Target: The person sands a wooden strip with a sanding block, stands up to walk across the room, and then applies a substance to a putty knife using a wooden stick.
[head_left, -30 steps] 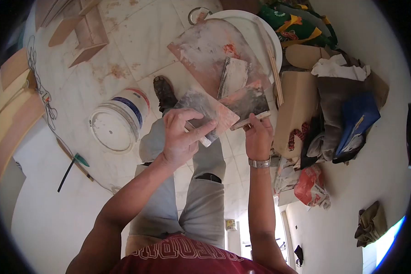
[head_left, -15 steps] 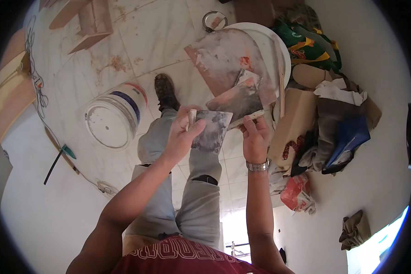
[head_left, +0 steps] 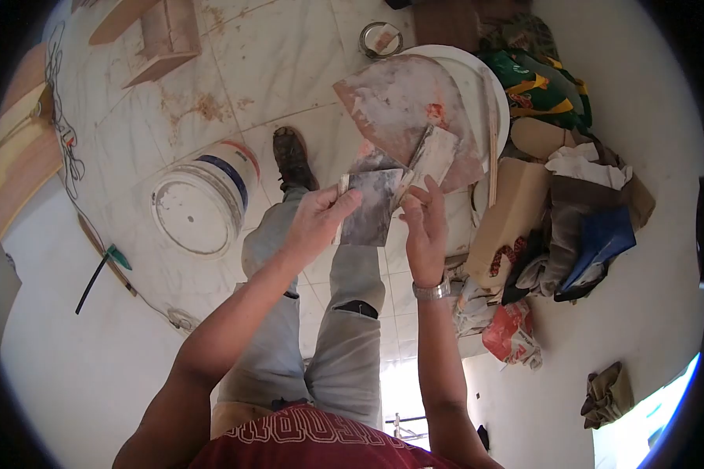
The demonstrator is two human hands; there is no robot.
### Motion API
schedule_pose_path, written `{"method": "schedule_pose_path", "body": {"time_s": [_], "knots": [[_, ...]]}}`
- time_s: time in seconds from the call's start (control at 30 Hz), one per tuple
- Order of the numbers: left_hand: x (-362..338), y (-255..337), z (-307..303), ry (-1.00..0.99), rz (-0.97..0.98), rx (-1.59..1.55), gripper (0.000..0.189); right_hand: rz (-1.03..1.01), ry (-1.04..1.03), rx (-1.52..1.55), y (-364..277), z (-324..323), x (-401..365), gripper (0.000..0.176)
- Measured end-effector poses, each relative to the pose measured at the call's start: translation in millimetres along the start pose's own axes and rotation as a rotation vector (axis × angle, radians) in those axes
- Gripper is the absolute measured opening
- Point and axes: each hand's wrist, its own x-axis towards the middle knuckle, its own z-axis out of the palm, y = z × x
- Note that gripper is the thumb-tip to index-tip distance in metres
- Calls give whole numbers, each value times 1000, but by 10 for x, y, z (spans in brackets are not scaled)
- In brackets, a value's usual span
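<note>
My left hand [head_left: 321, 219] grips a flat, square-bladed putty scraper [head_left: 371, 211] by its pale back edge, thumb on top. The blade is dark metal smeared with grey-white residue. My right hand [head_left: 425, 234] has its fingers closed at the lower end of a second putty scraper [head_left: 434, 155], tilted and coated in pale filler. The two scrapers meet or overlap close to my right fingertips. Beyond them, a rounded board [head_left: 395, 94] caked with pale filler and a reddish-orange patch lies over a white round container [head_left: 497, 102].
A white bucket [head_left: 195, 209] stands left of my legs. An open tin [head_left: 381, 39] sits past the board. Along the right wall are a cardboard box [head_left: 512, 211], a green bag [head_left: 544, 90] and a red-white bag [head_left: 511, 332]. A cable [head_left: 70, 156] runs along the left.
My right hand has moved left and turned, bringing its scraper round to a steeper tilt against the left one. The left scraper has turned slightly and sits more upright.
</note>
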Motion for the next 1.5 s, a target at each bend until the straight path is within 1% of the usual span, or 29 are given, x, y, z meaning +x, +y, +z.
{"method": "schedule_pose_path", "body": {"time_s": [0.07, 0.17, 0.2, 0.3, 0.37, 0.4, 0.47, 0.53, 0.57, 0.6, 0.63, 0.7, 0.73, 0.77, 0.83, 0.9, 0.97, 1.0, 1.1, 1.2, 1.27, 1.4, 1.47, 1.5], "knots": [[-3, -61, 18, 58, 17, 75, 35, -98, -91, -264, -127, 3, -82, 78], [-91, -12, 57, -71, 117, 79, 35, -396, -183, -671, -88, 198, -209, 99], [-81, -50, 51, -103, 122, 78, 35, -318, -238, -610, -106, 195, -207, 109], [-60, -89, 15, -153, 144, 16, 35, -181, -273, -509, -119, 163, -130, 110], [-169, 132, 109, -148, 145, -111, 36, -277, -264, -570, -84, 183, -149, 106], [-168, 170, 132, -150, 163, -42, 35, -322, -260, -599, -55, 192, -163, 104], [-134, 211, 159, -154, 202, 97, 33, -359, -205, -561, 50, 179, -110, 85], [-86, 93, 139, -58, 164, 223, 31, -278, -180, -518, 45, 80, -83, 65], [-47, 32, 114, -11, 146, 286, 31, -180, -182, -491, -2, -35, -61, 55], [-1, -50, 68, 27, 112, 192, 32, -81, -183, -461, -36, -160, -37, 45], [50, -108, 0, 66, 77, 98, 37, -163, -147, -522, -67, -291, 18, 37], [104, -173, -159, 112, 18, -95, 46, -213, -36, -677, -166, -499, 156, 32], [124, -168, -226, 118, -6, -196, 50, -181, 40, -774, -288, -562, 262, 32], [157, -168, -262, 123, -27, -298, 54, -296, 90, -846, -236, -686, 421, 34], [223, -199, -256, 109, 159, -271, 54, -429, 120, -991, -247, -795, 719, 36], [246, -202, -327, -35, 185, -457, 52, -464, 76, -1137, -320, -820, 955, 38], [209, -112, -455, -308, 36, -856, 53, -499, 26, -1357, -368, -744, 1087, 42], [226, -144, -492, -325, 21, -878, 58, -514, -1, -1469, -371, -718, 1103, 45], [267, -180, -515, -383, 8, -938, 75, -465, -101, -1669, -253, -737, 1020, 54], [183, -27, -484, -425, 38, -964, 86, -403, -114, -1626, -157, -866, 799, 59], [142, 43, -476, -448, 50, -965, 92, -391, -91, -1591, -95, -1013, 694, 60], [159, -9, -531, -508, 38, -952, 103, -348, -43, -1508, -177, -972, 730, 57], [184, -34, -533, -515, 12, -921, 110, -468, -91, -1331, -320, -757, 742, 53], [198, -18, -510, -535, 27, -960, 112, -523, -109, -1242, -419, -602, 751, 51]]}}
